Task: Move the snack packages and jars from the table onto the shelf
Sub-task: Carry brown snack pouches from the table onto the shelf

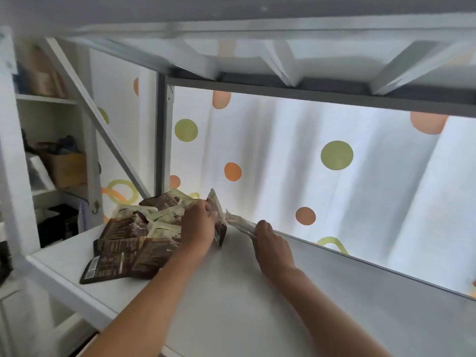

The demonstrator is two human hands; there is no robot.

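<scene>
Several brown and pale green snack packages (134, 240) lie in a heap on the left part of the white shelf (231, 292). My left hand (199, 225) reaches over the heap and grips a brown package (219, 217) that stands on edge at the heap's right side. My right hand (270, 240) holds another pale package (239, 224) low over the shelf near its back edge, just right of the heap. No jars are in view.
A white curtain with green and orange dots (334, 155) hangs behind the shelf. A shelf board with metal braces (283, 68) runs close overhead. To the left, another shelving unit (51, 155) holds a cardboard box and dark items.
</scene>
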